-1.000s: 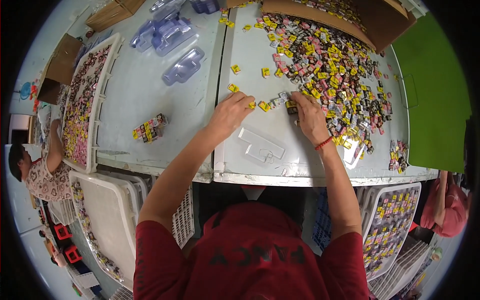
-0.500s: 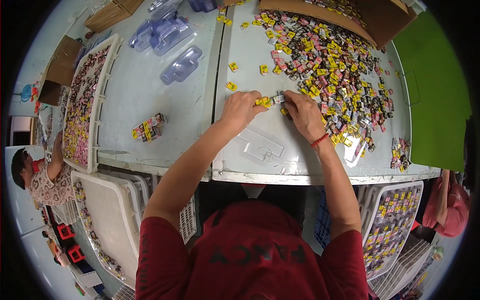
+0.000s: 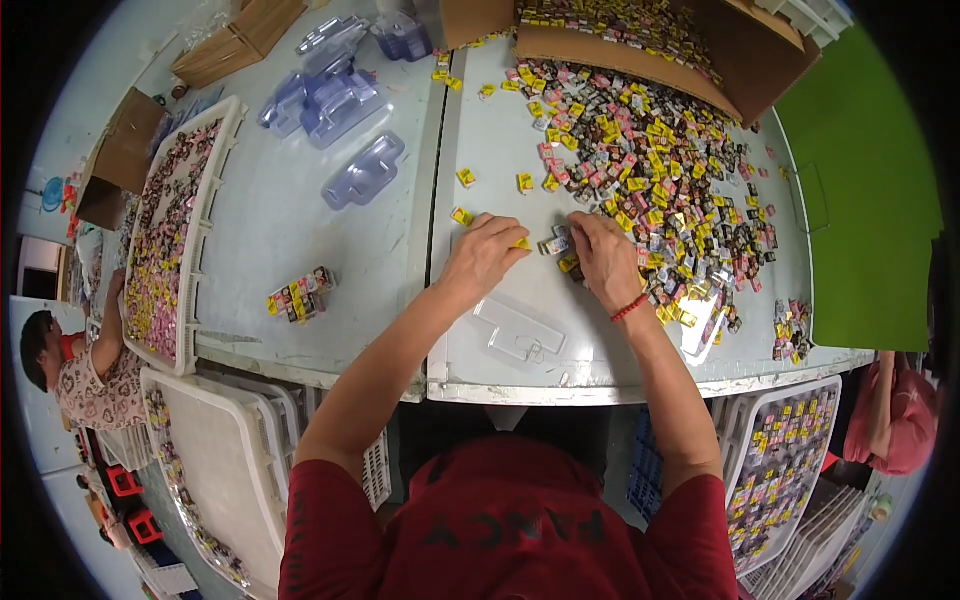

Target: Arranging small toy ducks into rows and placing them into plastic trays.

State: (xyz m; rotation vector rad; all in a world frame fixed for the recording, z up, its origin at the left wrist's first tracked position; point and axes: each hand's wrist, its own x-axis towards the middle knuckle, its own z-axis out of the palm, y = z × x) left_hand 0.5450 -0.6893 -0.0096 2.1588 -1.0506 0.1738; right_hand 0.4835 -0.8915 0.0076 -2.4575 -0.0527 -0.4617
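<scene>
My left hand (image 3: 482, 258) is closed, its fingertips pinching small yellow printed blocks (image 3: 521, 243) that are mostly covered by the fingers. A short gap away, my right hand (image 3: 606, 258) has thumb and fingers drawn together on small grey-and-white blocks (image 3: 553, 241) lying on the table. Below both hands rests a clear plastic tray (image 3: 520, 332), see-through and stepped in outline. Beside my right hand spreads a large pile of small yellow, pink, black and grey blocks (image 3: 655, 170). A few loose yellow blocks (image 3: 466, 178) lie beyond my left hand.
Stacked clear plastic trays (image 3: 335, 105) stand far left, with a filled cluster of blocks (image 3: 302, 295) nearer. A white crate (image 3: 190, 300) of blocks borders the left side. A cardboard box (image 3: 630, 52) sits behind the pile. Other people (image 3: 95, 370) work at both sides.
The whole view has shifted, so the table sits lower. Between my hands, the yellow and grey blocks that nearly met now stand apart, and my left fingers cover more of the yellow ones.
</scene>
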